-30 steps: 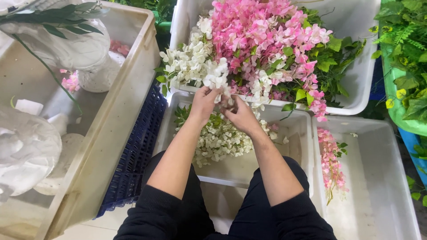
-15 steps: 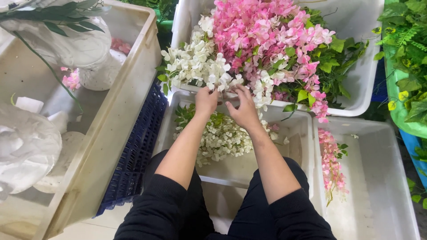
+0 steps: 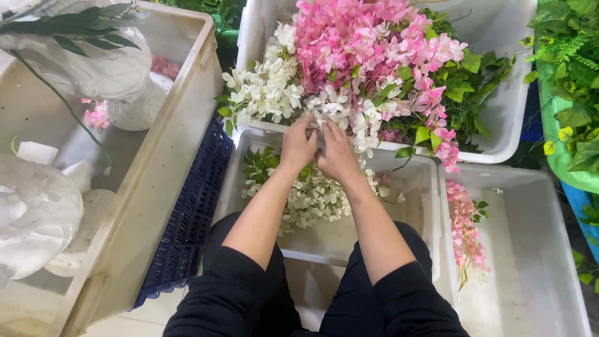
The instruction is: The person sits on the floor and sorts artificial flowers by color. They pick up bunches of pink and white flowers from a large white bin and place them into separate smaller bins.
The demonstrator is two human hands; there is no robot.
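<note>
My left hand [image 3: 298, 147] and my right hand [image 3: 337, 153] are side by side at the rim of the far white tub [image 3: 499, 134], both closed around a strand of white artificial flowers [image 3: 332, 113]. That tub is heaped with white blossoms [image 3: 262, 90], pink blossoms [image 3: 368, 50] and green leaves [image 3: 465, 93]. Below my hands, a near white tub [image 3: 415, 187] holds a pile of white flower strands [image 3: 312, 196]. My fingertips are hidden among the petals.
A white tub [image 3: 536, 249] at the right holds one pink flower strand [image 3: 465, 231]. A beige bin [image 3: 175, 162] at the left holds white bags and a leafy stem. A dark blue crate [image 3: 187, 224] sits between bins. Green foliage [image 3: 571, 75] fills a green container at the right.
Both hands have moved up and away from me, from over the near tub's pile into the white flowers at the far tub's rim.
</note>
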